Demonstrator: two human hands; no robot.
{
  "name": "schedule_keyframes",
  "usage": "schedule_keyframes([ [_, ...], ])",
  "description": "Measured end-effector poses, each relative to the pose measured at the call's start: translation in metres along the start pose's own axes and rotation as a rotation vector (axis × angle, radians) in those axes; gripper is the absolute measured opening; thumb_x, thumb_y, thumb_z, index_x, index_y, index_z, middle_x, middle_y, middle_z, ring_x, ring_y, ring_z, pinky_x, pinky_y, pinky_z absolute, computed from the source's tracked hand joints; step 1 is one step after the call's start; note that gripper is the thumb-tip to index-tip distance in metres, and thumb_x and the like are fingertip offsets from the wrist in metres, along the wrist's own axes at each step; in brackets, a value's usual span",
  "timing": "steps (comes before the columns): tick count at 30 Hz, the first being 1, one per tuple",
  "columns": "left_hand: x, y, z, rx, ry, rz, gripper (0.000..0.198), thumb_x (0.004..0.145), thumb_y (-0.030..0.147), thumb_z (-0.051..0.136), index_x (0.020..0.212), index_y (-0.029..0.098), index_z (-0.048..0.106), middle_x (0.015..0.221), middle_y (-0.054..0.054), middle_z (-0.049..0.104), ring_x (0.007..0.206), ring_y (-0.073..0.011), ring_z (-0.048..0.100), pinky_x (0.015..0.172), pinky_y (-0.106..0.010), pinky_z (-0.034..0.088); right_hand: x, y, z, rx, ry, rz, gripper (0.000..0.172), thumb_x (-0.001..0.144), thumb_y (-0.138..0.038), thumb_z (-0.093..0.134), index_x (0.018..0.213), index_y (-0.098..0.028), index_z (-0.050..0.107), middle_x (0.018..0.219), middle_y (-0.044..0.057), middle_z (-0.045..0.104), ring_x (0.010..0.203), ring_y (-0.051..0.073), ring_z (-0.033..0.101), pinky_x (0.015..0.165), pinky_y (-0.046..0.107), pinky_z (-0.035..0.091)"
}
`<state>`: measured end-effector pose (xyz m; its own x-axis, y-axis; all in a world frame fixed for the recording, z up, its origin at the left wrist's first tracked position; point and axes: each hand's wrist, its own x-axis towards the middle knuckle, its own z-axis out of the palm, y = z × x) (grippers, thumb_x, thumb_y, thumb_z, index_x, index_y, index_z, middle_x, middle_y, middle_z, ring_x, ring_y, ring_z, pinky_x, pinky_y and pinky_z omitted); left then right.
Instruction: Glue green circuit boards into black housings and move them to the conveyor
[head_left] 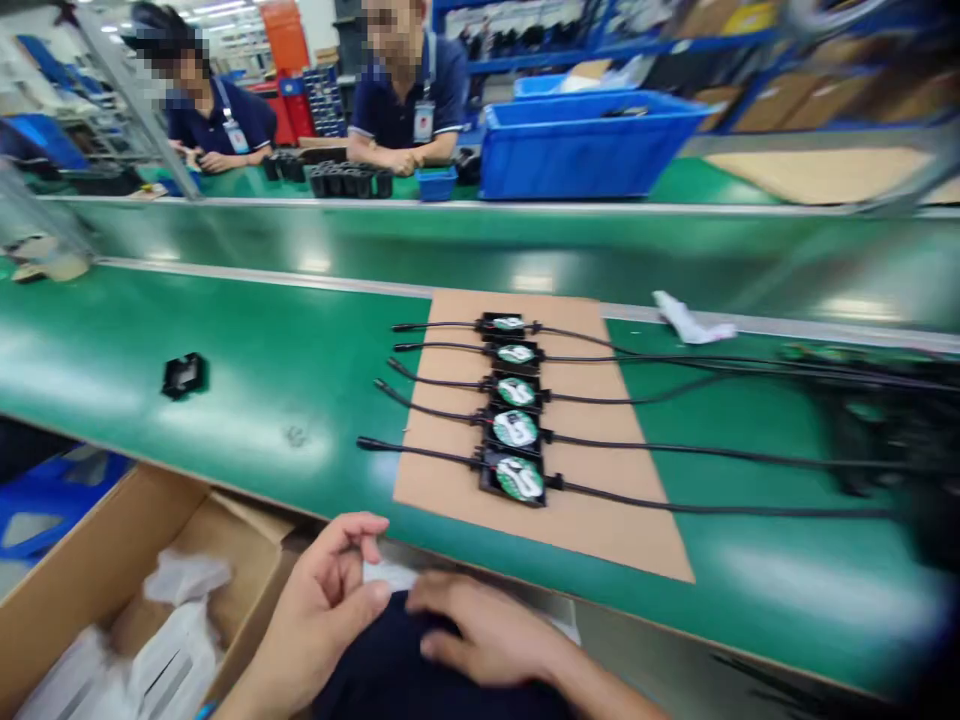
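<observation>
In the head view, my left hand is low at the table's near edge, its thumb and fingers closed on a small white piece of plastic wrap. My right hand is just right of that wrap, somewhat blurred. Its fingers are bent and apart from the thumb, and the fingertips reach the wrap's right end; whether they touch it is unclear. Beyond both hands, several black boxes with round green-and-white circuit boards lie in a column on a cardboard sheet. Black cables run out from their sides.
An open cardboard box with white plastic packing is at lower left. A small black part lies on the green table. Crumpled white plastic is at right. Across stand a blue bin and two people.
</observation>
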<state>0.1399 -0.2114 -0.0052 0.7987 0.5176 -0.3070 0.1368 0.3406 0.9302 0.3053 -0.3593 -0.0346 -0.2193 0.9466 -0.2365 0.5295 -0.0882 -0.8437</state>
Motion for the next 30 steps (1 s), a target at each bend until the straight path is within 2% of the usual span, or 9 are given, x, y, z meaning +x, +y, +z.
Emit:
schedule_keyframes([
  [3, 0.034, 0.018, 0.016, 0.339, -0.169, 0.139, 0.03, 0.083, 0.029, 0.068, 0.112, 0.022, 0.061, 0.074, 0.002, 0.053, 0.057, -0.0068, 0.04, 0.055, -0.019, 0.035, -0.069, -0.018, -0.027, 0.057, 0.149, -0.087, 0.026, 0.089, -0.022, 0.054, 0.113, -0.021, 0.063, 0.102, 0.004, 0.069, 0.094, 0.017, 0.065, 0.083, 0.026, 0.052],
  [5, 0.059, 0.029, 0.03, 0.468, -0.259, 0.206, 0.021, 0.082, 0.028, 0.069, 0.102, 0.019, 0.066, 0.072, 0.001, 0.056, 0.057, -0.0072, 0.041, 0.056, -0.02, 0.035, -0.105, -0.03, -0.047, -0.038, 0.416, -0.052, 0.024, 0.091, -0.021, 0.049, 0.111, -0.022, 0.063, 0.098, 0.004, 0.07, 0.089, 0.015, 0.066, 0.078, 0.024, 0.053],
  [8, 0.089, 0.038, 0.052, 0.311, -0.347, 0.116, 0.025, 0.079, 0.037, 0.072, 0.092, 0.016, 0.067, 0.067, 0.002, 0.055, 0.053, -0.0059, 0.041, 0.051, -0.018, 0.033, -0.127, -0.026, -0.068, -0.354, 0.892, 0.059, 0.022, 0.091, -0.018, 0.052, 0.109, -0.021, 0.062, 0.098, 0.005, 0.07, 0.087, 0.016, 0.066, 0.076, 0.025, 0.054],
  [10, 0.098, 0.041, 0.065, 0.064, -0.357, -0.053, 0.036, 0.076, 0.047, 0.073, 0.086, 0.014, 0.064, 0.062, 0.005, 0.05, 0.043, -0.0021, 0.031, 0.041, -0.017, 0.025, -0.123, -0.013, -0.075, -0.498, 1.036, 0.066, 0.021, 0.09, -0.017, 0.052, 0.108, -0.021, 0.062, 0.097, 0.006, 0.07, 0.087, 0.017, 0.065, 0.075, 0.026, 0.054],
  [15, 0.1, 0.048, 0.083, -0.322, -0.247, -0.283, 0.041, 0.069, 0.045, 0.081, 0.077, 0.012, 0.059, 0.06, 0.007, 0.046, 0.036, 0.0029, 0.019, 0.036, -0.014, 0.016, -0.098, 0.016, -0.078, -0.582, 1.095, -0.015, 0.022, 0.089, -0.015, 0.052, 0.108, -0.019, 0.061, 0.1, 0.008, 0.068, 0.091, 0.019, 0.063, 0.078, 0.03, 0.054],
  [20, 0.103, 0.047, 0.073, -0.247, -0.252, -0.239, 0.038, 0.068, 0.036, 0.084, 0.088, 0.016, 0.058, 0.063, 0.008, 0.044, 0.04, 0.0009, 0.027, 0.04, -0.014, 0.023, -0.089, 0.033, -0.083, -0.631, 1.134, -0.02, 0.025, 0.087, -0.009, 0.051, 0.11, -0.016, 0.059, 0.105, 0.01, 0.064, 0.099, 0.021, 0.058, 0.086, 0.036, 0.051],
  [24, 0.117, 0.04, 0.056, 0.382, -0.233, 0.121, 0.027, 0.088, 0.045, 0.06, 0.086, 0.018, 0.062, 0.062, 0.003, 0.05, 0.043, -0.005, 0.04, 0.044, -0.018, 0.032, -0.091, 0.037, -0.083, -0.566, 1.025, 0.125, 0.024, 0.085, -0.008, 0.044, 0.104, -0.016, 0.057, 0.1, 0.01, 0.061, 0.096, 0.024, 0.055, 0.08, 0.04, 0.05],
  [28, 0.135, 0.038, 0.054, 1.056, -0.316, 0.624, 0.022, 0.086, 0.032, 0.063, 0.104, 0.021, 0.064, 0.105, -0.01, 0.06, 0.094, -0.0235, 0.057, 0.081, -0.037, 0.047, -0.091, 0.041, -0.079, -0.52, 0.959, 0.202, 0.02, 0.086, -0.009, 0.044, 0.1, -0.017, 0.054, 0.094, 0.009, 0.059, 0.09, 0.024, 0.052, 0.075, 0.04, 0.048],
  [30, 0.14, 0.039, 0.057, 1.195, -0.394, 0.716, 0.013, 0.087, 0.026, 0.06, 0.098, 0.02, 0.062, 0.1, -0.008, 0.062, 0.092, -0.0242, 0.056, 0.08, -0.039, 0.046, -0.09, 0.045, -0.079, -0.558, 0.978, 0.166, 0.017, 0.088, -0.008, 0.043, 0.098, -0.017, 0.054, 0.09, 0.008, 0.059, 0.085, 0.022, 0.052, 0.073, 0.038, 0.047],
])
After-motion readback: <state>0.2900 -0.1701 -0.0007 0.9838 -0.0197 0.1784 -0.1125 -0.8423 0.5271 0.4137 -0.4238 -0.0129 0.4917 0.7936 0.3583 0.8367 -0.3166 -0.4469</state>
